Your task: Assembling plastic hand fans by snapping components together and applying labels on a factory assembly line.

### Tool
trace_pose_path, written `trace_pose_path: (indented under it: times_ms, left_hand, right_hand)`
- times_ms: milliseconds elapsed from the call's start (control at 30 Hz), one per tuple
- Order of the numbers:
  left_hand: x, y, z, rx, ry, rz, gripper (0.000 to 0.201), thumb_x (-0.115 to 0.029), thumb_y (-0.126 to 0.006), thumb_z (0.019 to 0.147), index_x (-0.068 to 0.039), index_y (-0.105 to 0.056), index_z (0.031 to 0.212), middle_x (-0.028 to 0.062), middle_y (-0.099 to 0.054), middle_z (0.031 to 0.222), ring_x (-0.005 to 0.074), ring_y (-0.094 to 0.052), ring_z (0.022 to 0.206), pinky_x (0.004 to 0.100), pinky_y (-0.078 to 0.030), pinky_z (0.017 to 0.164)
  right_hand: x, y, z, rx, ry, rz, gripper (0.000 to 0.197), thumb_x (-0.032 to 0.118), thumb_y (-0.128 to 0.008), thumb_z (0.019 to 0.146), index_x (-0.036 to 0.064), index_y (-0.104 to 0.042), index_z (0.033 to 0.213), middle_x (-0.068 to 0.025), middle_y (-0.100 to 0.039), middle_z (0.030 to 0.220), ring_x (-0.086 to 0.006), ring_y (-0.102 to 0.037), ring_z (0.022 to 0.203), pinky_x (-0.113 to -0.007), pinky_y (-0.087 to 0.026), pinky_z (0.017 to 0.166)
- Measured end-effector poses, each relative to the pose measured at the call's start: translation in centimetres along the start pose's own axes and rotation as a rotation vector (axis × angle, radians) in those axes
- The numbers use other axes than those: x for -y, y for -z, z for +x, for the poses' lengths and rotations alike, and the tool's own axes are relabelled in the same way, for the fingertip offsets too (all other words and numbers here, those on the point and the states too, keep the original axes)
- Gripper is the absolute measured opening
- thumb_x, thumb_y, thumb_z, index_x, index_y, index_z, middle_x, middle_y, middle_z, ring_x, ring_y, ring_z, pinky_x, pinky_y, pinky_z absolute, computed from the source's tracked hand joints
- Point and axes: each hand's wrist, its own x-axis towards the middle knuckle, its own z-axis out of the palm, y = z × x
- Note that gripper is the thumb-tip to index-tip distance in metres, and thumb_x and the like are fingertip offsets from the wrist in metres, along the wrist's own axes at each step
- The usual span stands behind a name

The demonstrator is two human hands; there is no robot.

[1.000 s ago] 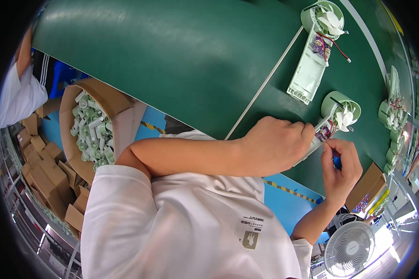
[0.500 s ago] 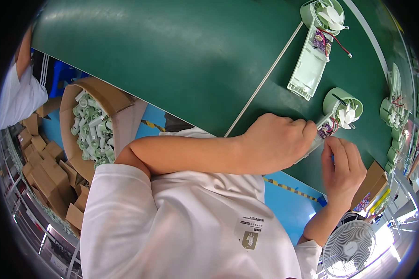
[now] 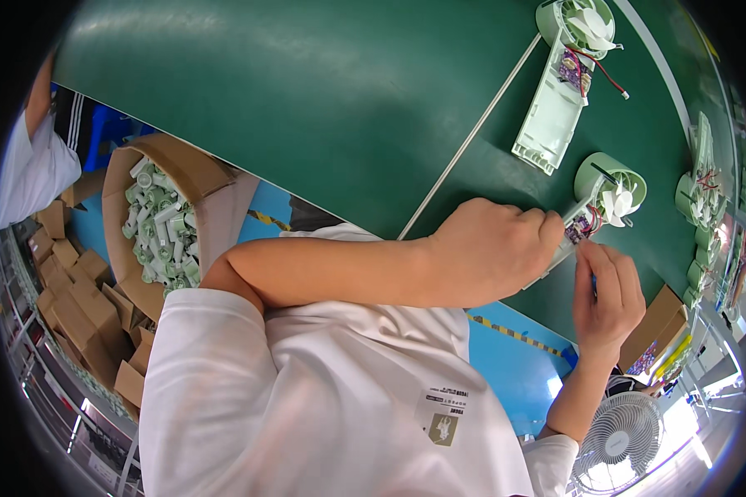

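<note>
A pale green handheld fan housing lies at the table's right front, its round head holding white blades. My left hand is closed around its handle part, hiding most of it. Beside those fingers, a small purple circuit board with red and dark wires shows in the housing. At the board's near edge, my right hand is pinched, fingertips touching or almost touching it. A bit of blue shows between its fingers; what it is I cannot make out.
Another open fan housing with board and wires lies farther back on the green table. More fan parts line the right edge. A carton of pale green parts stands at left, near a person. A floor fan stands at lower right.
My right hand has shifted slightly left and up, with a bit more blue showing between its fingers. My left hand keeps its hold on the housing.
</note>
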Motion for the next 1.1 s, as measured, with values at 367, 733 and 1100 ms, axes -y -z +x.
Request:
trace_pose_path:
  times_ms: [367,733,1100]
  left_hand:
    - [0.0,-0.3,0.1,-0.022,0.013,-0.048,0.023,-0.019,-0.070,0.079,-0.004,-0.054,0.085,0.0019,-0.054,0.062,0.0153,-0.059,0.052,0.0273,-0.044,0.042]
    - [0.2,-0.1,0.0,-0.041,-0.014,0.004,0.024,-0.020,-0.069,0.080,-0.003,-0.055,0.087,0.0012,-0.053,0.061,0.0145,-0.058,0.050,0.0276,-0.044,0.041]
    - [-0.2,0.9,0.1,0.037,0.016,-0.067,0.046,-0.025,-0.072,0.076,0.003,-0.054,0.108,0.0073,-0.059,0.075,0.0176,-0.066,0.065,0.0272,-0.051,0.049]
  right_hand:
    - [0.1,-0.7,-0.9,-0.040,-0.094,0.072,0.016,-0.007,-0.072,0.075,-0.0004,-0.066,0.088,-0.0099,-0.066,0.082,-0.0226,-0.063,0.067,-0.031,-0.050,0.057]
    - [1.0,-1.0,-1.0,-0.059,-0.408,0.244,0.015,-0.003,-0.071,0.081,0.0006,-0.065,0.094,-0.0045,-0.065,0.076,-0.0100,-0.058,0.063,-0.023,-0.044,0.052]
    - [-0.4,0.4,1.4,0.218,-1.030,0.866,0.021,0.010,-0.070,0.086,0.0033,-0.055,0.099,0.0032,-0.060,0.075,-0.0024,-0.050,0.056,-0.016,-0.035,0.047]
